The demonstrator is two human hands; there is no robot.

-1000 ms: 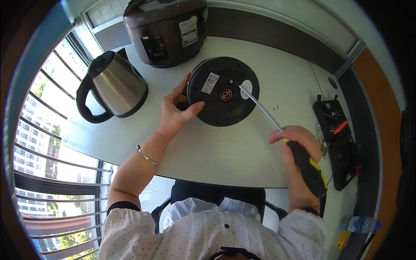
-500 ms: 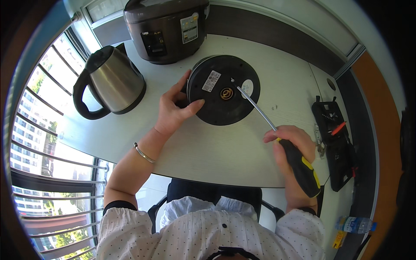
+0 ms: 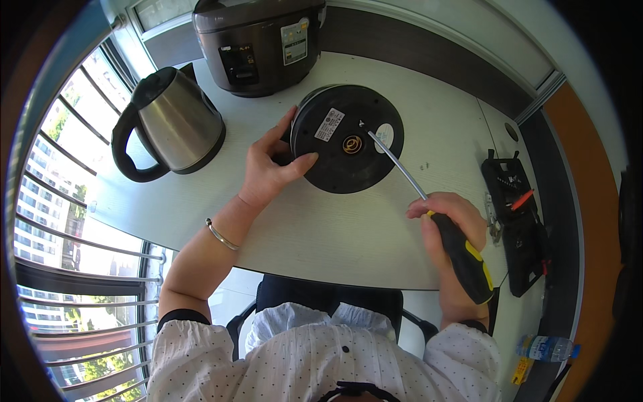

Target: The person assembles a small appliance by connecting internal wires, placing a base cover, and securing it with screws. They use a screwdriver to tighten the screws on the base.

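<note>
An electric kettle (image 3: 335, 175) lies tipped with its round black underside facing me; a ring-shaped copper-coloured connector sits in the middle, between a white label and a pale oval sticker. My left hand (image 3: 268, 164) grips the kettle's left side, thumb on the underside's rim and fingers behind it. In my right hand (image 3: 455, 218) is a screwdriver (image 3: 465, 261) with a black-and-yellow handle. Its metal shaft slants up to the left, the tip over the underside between the connector and the oval sticker. Close to the tip, a small silvery screw (image 3: 362, 124) shows on the underside.
A steel kettle (image 3: 177, 124) with a black handle stands at the left, and a brown rice cooker (image 3: 268, 50) behind. On the right lies an unfolded black tool case (image 3: 512, 228) with a red-handled tool. A water bottle (image 3: 546, 348) is at the lower right.
The view has shifted very slightly. Both hands keep their grips, and the screwdriver tip stays beside the small screw with hardly any movement.
</note>
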